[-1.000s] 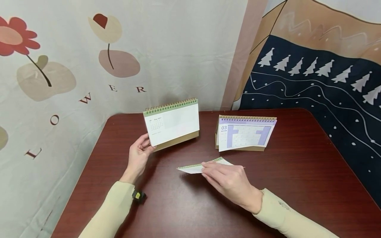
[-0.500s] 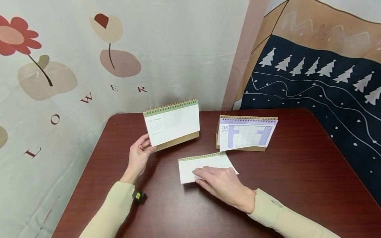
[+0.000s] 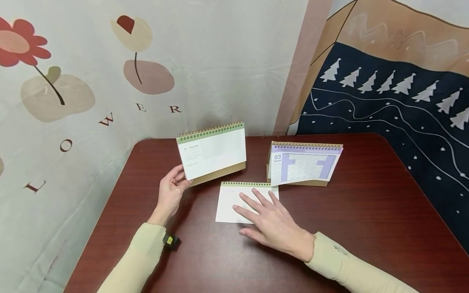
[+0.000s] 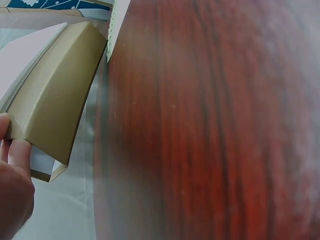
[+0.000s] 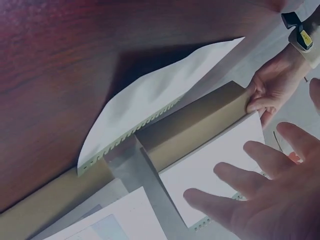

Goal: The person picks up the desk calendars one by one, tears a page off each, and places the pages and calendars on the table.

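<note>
My left hand point(image 3: 171, 191) grips the lower left corner of a green-topped spiral desk calendar point(image 3: 220, 150). It stands at the back of the table, and its brown cardboard base point(image 4: 65, 95) shows in the left wrist view. A loose white calendar page point(image 3: 229, 205) with a green punched edge lies in front of it, slightly wavy in the right wrist view. Above that page my right hand point(image 3: 276, 224) is spread, fingers apart and holding nothing; it hides the page's right part in the head view. The right wrist view shows these fingers point(image 5: 240, 180) clear of the page.
A purple spiral desk calendar point(image 3: 304, 165) stands to the right, its lower left corner close to the loose page. All of this is on a dark red wooden table point(image 3: 366, 228). Printed cloths point(image 3: 220, 61) hang behind the table's back edge.
The loose page, earlier pinched in my right hand and tilted, has come down flat on the table. My right fingers have let go and spread. My left hand and the green calendar stay put.
</note>
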Demonstrator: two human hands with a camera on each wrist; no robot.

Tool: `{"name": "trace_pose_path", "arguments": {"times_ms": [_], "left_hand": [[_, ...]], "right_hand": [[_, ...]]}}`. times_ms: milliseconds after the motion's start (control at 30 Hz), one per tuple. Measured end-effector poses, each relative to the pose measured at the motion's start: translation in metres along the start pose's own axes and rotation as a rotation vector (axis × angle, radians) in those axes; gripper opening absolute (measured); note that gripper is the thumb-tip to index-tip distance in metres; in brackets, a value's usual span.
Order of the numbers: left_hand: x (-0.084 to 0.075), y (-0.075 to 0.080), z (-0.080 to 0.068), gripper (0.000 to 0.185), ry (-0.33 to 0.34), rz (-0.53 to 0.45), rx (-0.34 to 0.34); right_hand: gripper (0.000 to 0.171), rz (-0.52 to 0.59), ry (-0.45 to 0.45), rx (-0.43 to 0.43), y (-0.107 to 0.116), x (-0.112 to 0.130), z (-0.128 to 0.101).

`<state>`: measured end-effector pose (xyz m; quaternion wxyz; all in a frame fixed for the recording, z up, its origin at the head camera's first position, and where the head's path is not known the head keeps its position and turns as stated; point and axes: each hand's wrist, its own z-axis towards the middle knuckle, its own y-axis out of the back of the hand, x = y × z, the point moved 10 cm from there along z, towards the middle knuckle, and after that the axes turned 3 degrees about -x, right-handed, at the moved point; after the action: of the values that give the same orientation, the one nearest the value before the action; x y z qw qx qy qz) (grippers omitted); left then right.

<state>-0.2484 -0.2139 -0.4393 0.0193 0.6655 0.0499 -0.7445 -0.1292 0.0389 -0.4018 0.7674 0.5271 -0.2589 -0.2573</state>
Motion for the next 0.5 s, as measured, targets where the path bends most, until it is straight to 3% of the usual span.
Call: {"name": "trace_pose_path", "arguments": {"times_ms": [200, 500], "left_hand": [[0.003, 0.002, 0.003, 0.052, 0.018, 0.021, 0.025], [0.003, 0.002, 0.007, 0.052, 0.0, 0.127, 0.105]], "right_hand": [[0.068, 0.058, -0.054, 0.107, -0.016, -0.008, -0.004], [0.077, 0.194, -0.135, 0.374, -0.048, -0.019, -0.023]]}}
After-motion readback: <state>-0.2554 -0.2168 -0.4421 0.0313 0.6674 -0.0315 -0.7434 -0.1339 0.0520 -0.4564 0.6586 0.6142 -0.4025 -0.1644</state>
